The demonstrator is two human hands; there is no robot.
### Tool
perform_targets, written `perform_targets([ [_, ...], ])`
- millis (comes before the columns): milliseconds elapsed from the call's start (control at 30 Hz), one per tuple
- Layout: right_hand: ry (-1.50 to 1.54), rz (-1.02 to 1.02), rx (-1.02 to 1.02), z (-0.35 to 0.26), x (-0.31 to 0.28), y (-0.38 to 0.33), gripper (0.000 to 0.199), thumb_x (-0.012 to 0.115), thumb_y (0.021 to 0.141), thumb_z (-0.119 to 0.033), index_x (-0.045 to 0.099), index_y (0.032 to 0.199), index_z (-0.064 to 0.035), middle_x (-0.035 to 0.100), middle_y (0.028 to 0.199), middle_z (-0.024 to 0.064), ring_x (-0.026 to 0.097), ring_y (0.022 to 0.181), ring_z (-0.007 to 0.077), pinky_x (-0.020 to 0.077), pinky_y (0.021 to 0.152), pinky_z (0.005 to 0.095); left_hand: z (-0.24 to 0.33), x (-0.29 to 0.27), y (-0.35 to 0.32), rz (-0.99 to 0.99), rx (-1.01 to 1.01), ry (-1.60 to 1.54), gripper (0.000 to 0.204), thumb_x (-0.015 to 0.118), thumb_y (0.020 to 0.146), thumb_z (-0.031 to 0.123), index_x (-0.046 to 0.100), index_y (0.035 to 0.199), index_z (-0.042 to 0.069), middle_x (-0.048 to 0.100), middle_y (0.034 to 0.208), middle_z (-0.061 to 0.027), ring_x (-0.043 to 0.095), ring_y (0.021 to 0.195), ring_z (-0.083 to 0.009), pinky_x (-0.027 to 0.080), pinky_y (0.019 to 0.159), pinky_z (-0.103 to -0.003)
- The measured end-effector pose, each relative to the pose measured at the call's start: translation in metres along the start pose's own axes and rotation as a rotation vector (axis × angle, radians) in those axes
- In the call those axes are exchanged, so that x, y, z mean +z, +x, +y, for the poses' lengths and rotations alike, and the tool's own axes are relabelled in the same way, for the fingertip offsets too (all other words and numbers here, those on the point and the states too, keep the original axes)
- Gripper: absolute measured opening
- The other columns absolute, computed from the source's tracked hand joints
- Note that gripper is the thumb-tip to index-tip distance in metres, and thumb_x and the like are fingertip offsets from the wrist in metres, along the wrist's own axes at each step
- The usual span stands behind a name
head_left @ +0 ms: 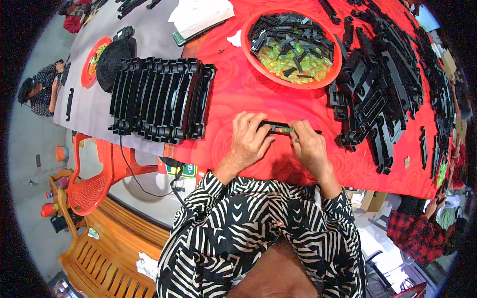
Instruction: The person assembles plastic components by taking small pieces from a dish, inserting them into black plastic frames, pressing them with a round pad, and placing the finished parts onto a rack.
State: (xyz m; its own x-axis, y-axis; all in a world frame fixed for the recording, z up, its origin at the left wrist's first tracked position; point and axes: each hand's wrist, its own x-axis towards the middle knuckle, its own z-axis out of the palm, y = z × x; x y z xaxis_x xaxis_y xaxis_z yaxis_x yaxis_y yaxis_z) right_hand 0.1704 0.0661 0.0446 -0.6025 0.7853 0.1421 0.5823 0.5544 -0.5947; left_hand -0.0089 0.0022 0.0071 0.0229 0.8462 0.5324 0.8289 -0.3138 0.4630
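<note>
A slim black plastic strip (272,124) spans the gap between my hands, just above the red tablecloth. My left hand (248,140) grips its left end between thumb and fingers. Closed round the other end is my right hand (309,147), its fingertips pressing near a small translucent greenish piece (285,129) on the strip. Beyond my hands stands a round red basin (247,54), holding small black parts (293,36) and yellow-green translucent pieces (278,58). To the left, several long black plastic parts (161,99) lie side by side in a row.
Loose black parts (377,84) are heaped on the right of the table. A white paper (198,17) lies at the back, a second red basin (85,69) at the far left. Below are a red chair (92,186) and a wooden bench (109,253). Other people (42,94) sit around the table.
</note>
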Motion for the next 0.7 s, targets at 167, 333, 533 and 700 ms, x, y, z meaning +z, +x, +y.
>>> perform_targets([
  [167, -0.048, 0.095, -0.014, 0.000, 0.012, -0.001, 0.013, 0.057, 0.080, 0.000, 0.053, 0.092, -0.0023, 0.056, 0.080, 0.0151, 0.058, 0.070, 0.0337, 0.0470, 0.056, 0.0395, -0.001, 0.007, 0.003, -0.022, 0.013, 0.003, 0.032, 0.071, 0.066, 0.017, 0.059, 0.092, 0.003, 0.052, 0.107, -0.0113, 0.047, 0.104, -0.0288, 0.032, 0.093, -0.051],
  [333, -0.012, 0.198, -0.030, 0.003, 0.022, -0.003, 0.012, 0.061, 0.078, 0.000, 0.055, 0.089, -0.0015, 0.058, 0.079, 0.0145, 0.060, 0.069, 0.0313, 0.0481, 0.056, 0.0364, 0.002, 0.008, 0.007, -0.037, 0.016, -0.010, 0.030, 0.070, 0.067, 0.017, 0.060, 0.092, 0.004, 0.052, 0.107, -0.0110, 0.047, 0.105, -0.0285, 0.031, 0.095, -0.051],
  [533, 0.010, 0.318, 0.038, -0.002, 0.031, -0.010, 0.008, 0.064, 0.076, -0.001, 0.059, 0.083, -0.0014, 0.058, 0.078, 0.0116, 0.059, 0.066, 0.0283, 0.0483, 0.055, 0.0350, 0.005, 0.011, 0.010, -0.032, 0.025, -0.016, 0.029, 0.070, 0.067, 0.017, 0.060, 0.092, 0.005, 0.053, 0.107, -0.0104, 0.048, 0.104, -0.0284, 0.032, 0.094, -0.050],
  [700, 0.026, 0.338, 0.013, 0.003, 0.029, -0.009, 0.008, 0.064, 0.076, 0.000, 0.060, 0.082, -0.0009, 0.058, 0.077, 0.0113, 0.058, 0.068, 0.0272, 0.0484, 0.058, 0.0340, 0.003, 0.015, 0.007, -0.048, 0.036, -0.019, 0.028, 0.071, 0.066, 0.015, 0.061, 0.091, 0.006, 0.054, 0.106, -0.0095, 0.049, 0.102, -0.0276, 0.034, 0.093, -0.050],
])
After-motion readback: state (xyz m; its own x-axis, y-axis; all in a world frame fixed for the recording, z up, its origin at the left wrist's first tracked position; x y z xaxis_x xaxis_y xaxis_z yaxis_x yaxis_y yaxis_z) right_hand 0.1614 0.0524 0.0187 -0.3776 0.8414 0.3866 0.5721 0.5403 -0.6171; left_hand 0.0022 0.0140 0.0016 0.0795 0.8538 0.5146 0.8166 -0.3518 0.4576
